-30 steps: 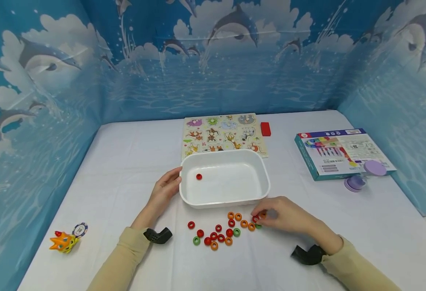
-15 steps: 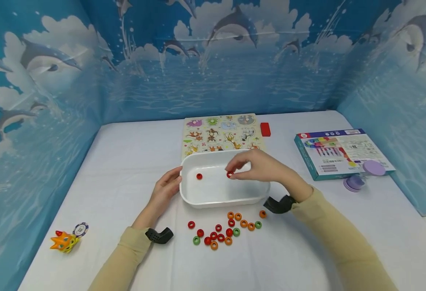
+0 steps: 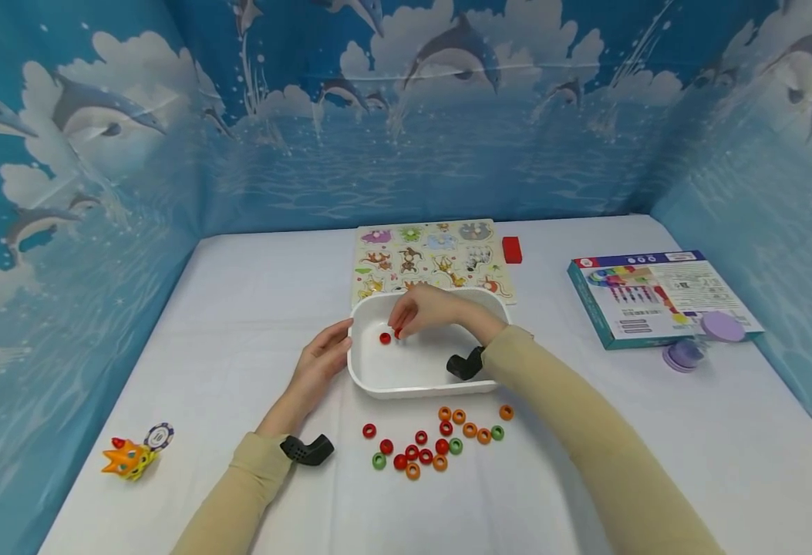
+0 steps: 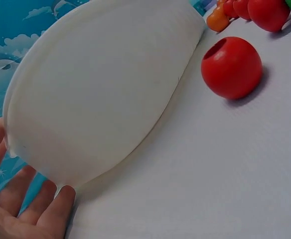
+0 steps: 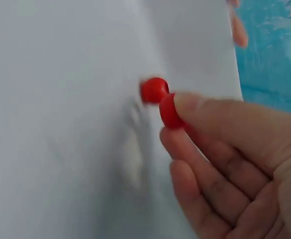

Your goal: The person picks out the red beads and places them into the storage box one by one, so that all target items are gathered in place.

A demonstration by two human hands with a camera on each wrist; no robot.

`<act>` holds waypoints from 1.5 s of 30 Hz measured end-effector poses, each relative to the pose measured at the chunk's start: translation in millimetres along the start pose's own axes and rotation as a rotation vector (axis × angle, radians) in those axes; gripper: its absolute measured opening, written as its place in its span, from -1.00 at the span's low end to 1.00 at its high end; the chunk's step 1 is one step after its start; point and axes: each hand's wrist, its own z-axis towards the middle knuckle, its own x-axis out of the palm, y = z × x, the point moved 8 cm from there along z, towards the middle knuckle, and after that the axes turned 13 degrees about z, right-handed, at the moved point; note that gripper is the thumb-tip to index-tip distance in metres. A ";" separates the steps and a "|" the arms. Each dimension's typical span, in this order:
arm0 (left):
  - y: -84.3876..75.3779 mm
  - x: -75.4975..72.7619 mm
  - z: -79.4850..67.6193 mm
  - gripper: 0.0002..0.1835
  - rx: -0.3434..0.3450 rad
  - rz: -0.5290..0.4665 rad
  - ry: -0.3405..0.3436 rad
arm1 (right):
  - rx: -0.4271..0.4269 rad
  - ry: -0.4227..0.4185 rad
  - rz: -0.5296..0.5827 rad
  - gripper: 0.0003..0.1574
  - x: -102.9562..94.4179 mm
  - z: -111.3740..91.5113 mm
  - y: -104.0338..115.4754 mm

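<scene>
My left hand (image 3: pixel 318 364) rests its outstretched fingers against the left end of the white tray (image 3: pixel 406 391). In the left wrist view, the fingertips touch the outer wall of the tray (image 4: pixel 100 89). Inside the tray, toward its left side, my right hand (image 3: pixel 432 307) pinches a red bead (image 5: pixel 170 112) between thumb and fingers. Right beside it sits another red bead (image 3: pixel 385 338) on the tray floor; whether the two touch, I cannot tell. Several loose red, orange and green beads, such as an orange bead (image 3: pixel 506 412), lie in front of the tray.
Behind the tray lies an animal puzzle board (image 3: pixel 422 254) with a red block (image 3: pixel 512 250) beside it. On the right are a flat box (image 3: pixel 655 297), a purple lid (image 3: pixel 722 327) and a small purple container (image 3: pixel 685 354). A toy figure (image 3: pixel 128 459) and a round chip (image 3: pixel 160 436) lie at left.
My right hand has picked up a red bead from the group at the front and carried it up and leftward into the tray, near the other bead. The left hand stays at the tray's end.
</scene>
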 end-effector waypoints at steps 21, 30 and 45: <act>-1.4 5.4 3.8 -0.46 0.005 0.018 0.005 | -0.015 -0.023 -0.080 -0.71 -2.6 1.0 -5.9; 1.5 5.3 3.2 -0.46 -0.001 0.027 0.006 | -0.020 -0.070 -0.091 -0.54 -25.9 -54.9 39.9; -1.1 -0.3 3.7 -0.49 -0.001 0.024 0.007 | -0.248 -0.146 0.055 -0.74 52.3 -157.1 34.2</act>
